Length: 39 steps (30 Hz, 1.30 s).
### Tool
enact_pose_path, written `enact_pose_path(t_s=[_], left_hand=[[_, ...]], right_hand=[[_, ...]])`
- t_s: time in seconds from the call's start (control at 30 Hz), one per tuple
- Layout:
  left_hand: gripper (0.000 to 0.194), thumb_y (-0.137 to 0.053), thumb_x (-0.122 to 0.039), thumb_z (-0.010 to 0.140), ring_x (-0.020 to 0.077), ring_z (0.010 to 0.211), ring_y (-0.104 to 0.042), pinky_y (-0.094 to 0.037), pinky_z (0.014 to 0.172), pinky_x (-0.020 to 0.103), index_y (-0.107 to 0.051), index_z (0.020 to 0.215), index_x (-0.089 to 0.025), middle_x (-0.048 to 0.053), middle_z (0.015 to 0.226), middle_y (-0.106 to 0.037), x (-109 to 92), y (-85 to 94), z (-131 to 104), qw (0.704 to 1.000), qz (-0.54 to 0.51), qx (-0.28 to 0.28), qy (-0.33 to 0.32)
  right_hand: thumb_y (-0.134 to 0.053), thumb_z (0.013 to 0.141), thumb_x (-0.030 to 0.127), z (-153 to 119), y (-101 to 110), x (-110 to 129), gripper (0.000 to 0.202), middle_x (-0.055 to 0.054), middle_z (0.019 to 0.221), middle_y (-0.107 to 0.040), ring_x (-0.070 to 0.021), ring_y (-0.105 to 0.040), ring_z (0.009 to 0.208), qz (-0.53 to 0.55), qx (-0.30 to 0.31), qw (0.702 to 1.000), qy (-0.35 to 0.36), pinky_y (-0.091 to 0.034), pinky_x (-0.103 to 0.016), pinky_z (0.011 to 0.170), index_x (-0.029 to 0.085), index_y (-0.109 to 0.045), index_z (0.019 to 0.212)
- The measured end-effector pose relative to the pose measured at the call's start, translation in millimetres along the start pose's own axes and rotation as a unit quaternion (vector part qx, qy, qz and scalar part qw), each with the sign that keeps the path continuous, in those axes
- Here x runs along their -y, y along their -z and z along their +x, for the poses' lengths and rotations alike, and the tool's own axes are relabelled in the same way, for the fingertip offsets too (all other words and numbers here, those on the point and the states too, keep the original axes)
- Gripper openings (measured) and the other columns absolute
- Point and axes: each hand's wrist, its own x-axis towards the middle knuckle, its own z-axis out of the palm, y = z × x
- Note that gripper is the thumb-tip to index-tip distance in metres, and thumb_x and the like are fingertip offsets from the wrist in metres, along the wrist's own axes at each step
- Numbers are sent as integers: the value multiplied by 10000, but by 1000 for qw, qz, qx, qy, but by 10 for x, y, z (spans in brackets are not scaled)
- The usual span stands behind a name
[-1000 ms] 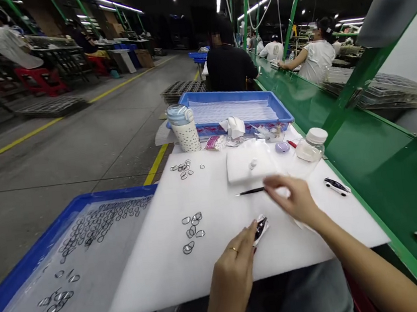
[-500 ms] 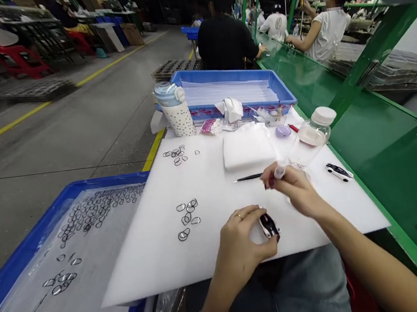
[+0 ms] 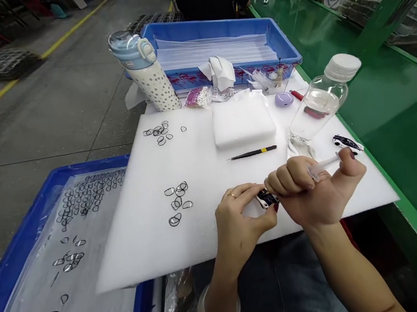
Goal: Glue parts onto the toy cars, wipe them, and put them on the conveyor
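Observation:
Near the front edge of the white foam board [image 3: 136,246], my left hand [image 3: 237,223] grips a small black-and-white toy car [image 3: 267,198] between thumb and fingers. My right hand [image 3: 312,199] is closed around a translucent syringe [image 3: 321,165], its thumb at the plunger's outer end. The fingers of that hand touch or nearly touch the car's right side; the syringe's tip is hidden behind them. Black tweezers [image 3: 254,153] with a yellow band lie beyond the hands. Several thin black rings [image 3: 178,200] sit left of them on the board.
A second toy car [image 3: 347,144] rests at the board's right, near a clear bottle [image 3: 318,102]. A foam block [image 3: 244,121], a dotted flask [image 3: 154,84] and a blue tray [image 3: 288,60] stand behind. Lower left, another blue tray [image 3: 55,177] holds many rings. A green bench [image 3: 386,88] runs along the right.
My view has tilted downward. My right hand has come down beside the toy car and turned, its thumb now at the plunger end. My left hand still holds the car.

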Motion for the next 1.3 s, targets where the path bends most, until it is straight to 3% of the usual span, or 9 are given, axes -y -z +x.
enact_pose_path(t_s=[0.57,1.07,1.23,1.3], left_hand=[[288,-718,-147,639,257,904,-707,-584,820,444,-782,915,-202,55,969,-784,39,-30,-2,999,23,-15,-32],[317,-699,-137,639,257,894,-716,-595,800,441,-787,934,-208,49,941,-783,26,-52,-13,998,31,-34,-40],[276,-727,-148,648,255,889,-711,-595,801,434,-770,909,-228,35,935,-777,26,-43,-8,998,43,-30,-44],[233,-742,-171,677,258,898,-709,-598,806,427,-756,902,-229,35,936,-769,23,-20,-10,998,50,-13,-42]], right_hand=[[-449,834,700,-31,-79,-77,614,58,437,-150,-83,-168,409,-37,-31,998,36,-199,-272,444,211,-283,502],[-441,843,714,-62,-144,-146,636,52,433,-150,-95,-185,419,-89,-96,987,88,-177,-280,436,212,-271,492],[-452,867,697,-155,-193,-71,621,50,451,-183,-102,-214,433,-143,-83,982,87,-186,-282,441,215,-300,506],[-490,875,705,-137,-233,44,614,41,477,-265,-109,-263,459,-194,-38,977,74,-208,-285,453,214,-357,530]])
